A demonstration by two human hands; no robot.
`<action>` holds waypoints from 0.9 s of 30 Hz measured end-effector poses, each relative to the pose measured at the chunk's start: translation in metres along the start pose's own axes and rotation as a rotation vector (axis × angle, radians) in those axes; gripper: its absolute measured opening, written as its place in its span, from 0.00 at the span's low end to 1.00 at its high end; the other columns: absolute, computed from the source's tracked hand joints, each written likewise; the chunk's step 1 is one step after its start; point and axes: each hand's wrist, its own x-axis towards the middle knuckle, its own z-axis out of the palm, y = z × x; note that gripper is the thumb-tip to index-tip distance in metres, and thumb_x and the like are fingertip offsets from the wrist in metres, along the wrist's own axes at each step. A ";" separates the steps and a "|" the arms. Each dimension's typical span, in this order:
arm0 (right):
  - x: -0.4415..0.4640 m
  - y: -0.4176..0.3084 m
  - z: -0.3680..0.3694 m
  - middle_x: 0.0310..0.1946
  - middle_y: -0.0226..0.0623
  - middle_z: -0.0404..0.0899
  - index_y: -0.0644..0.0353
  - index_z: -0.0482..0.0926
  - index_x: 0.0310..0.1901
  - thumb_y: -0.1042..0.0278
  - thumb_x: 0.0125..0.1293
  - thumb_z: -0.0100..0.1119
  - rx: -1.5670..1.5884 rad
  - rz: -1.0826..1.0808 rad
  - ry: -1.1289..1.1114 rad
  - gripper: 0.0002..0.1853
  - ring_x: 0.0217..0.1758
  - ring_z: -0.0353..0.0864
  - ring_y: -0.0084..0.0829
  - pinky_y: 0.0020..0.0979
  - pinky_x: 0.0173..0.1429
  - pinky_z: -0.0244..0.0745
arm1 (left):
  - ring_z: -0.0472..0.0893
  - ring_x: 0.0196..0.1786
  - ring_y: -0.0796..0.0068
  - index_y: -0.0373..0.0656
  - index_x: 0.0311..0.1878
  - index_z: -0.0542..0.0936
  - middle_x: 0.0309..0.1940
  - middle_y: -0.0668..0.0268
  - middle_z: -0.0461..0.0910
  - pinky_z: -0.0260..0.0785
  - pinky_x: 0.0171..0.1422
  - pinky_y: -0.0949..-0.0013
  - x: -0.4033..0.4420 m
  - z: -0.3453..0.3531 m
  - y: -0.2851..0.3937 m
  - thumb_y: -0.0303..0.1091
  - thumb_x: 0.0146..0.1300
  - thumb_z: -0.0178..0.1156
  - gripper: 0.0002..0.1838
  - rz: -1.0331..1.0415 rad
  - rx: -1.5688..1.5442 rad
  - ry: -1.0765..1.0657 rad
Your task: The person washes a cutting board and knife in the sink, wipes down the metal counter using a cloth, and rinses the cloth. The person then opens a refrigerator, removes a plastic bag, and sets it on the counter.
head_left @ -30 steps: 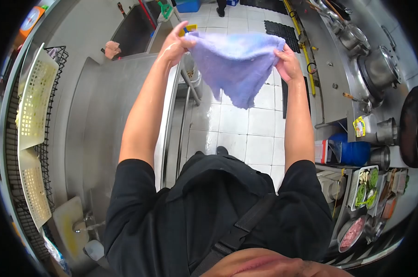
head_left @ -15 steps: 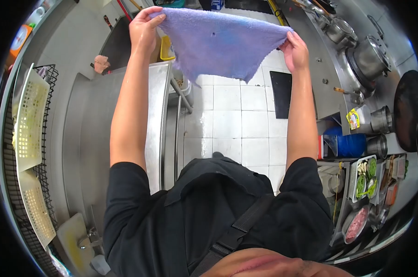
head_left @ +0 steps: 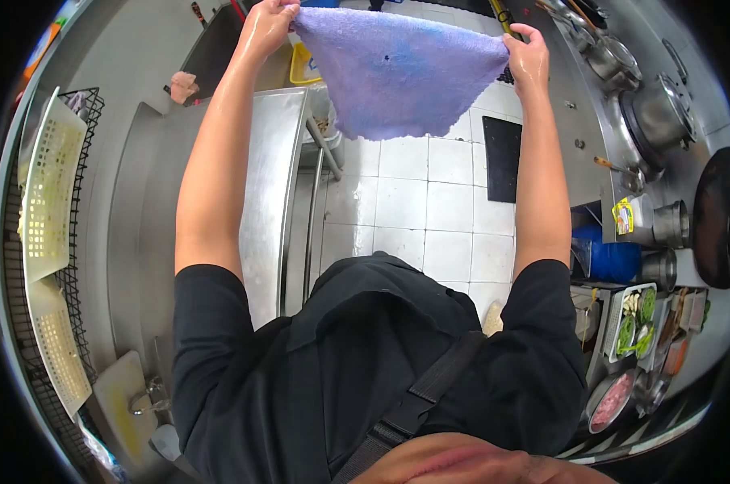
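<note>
Right of the metal surface (head_left: 261,165), a purple cloth (head_left: 417,89) hangs spread above the floor (head_left: 449,210). The left hand (head_left: 271,21) and right hand (head_left: 529,64) have fingers closed on its upper corners; for holding it flat, both should pull equally.

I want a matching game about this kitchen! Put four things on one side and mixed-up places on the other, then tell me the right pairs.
Things:
1. purple cloth
2. baskets with holes
3. pink food
4. green vegetables

Places:
A. in a white tray
B. at a black wire rack
C. stretched between the left hand and the right hand
D. in a round metal bowl

Right pairs: 1-C, 2-B, 3-D, 4-A.
</note>
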 end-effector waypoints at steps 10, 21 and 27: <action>0.025 0.027 0.065 0.24 0.30 0.77 0.57 0.82 0.44 0.68 0.68 0.51 -0.053 -0.004 -0.279 0.10 0.27 0.72 0.21 0.28 0.33 0.68 | 0.78 0.36 0.79 0.41 0.39 0.80 0.32 0.70 0.80 0.73 0.44 0.74 0.039 -0.061 -0.075 0.32 0.62 0.63 0.06 -0.295 0.073 -0.001; -0.001 -0.108 0.153 0.28 0.26 0.76 0.60 0.80 0.49 0.72 0.66 0.54 0.541 -0.049 -0.431 0.11 0.25 0.69 0.15 0.20 0.30 0.64 | 0.74 0.25 0.73 0.48 0.30 0.75 0.24 0.68 0.73 0.66 0.26 0.66 0.092 -0.211 -0.073 0.35 0.62 0.57 0.05 -0.083 -0.079 0.277; -0.142 -0.076 0.183 0.34 0.31 0.82 0.62 0.82 0.43 0.74 0.65 0.54 0.377 -0.034 -0.814 0.09 0.29 0.77 0.20 0.23 0.37 0.72 | 0.73 0.36 0.83 0.43 0.43 0.77 0.32 0.74 0.76 0.66 0.42 0.76 -0.068 -0.278 -0.121 0.35 0.66 0.58 0.07 -0.176 0.205 0.254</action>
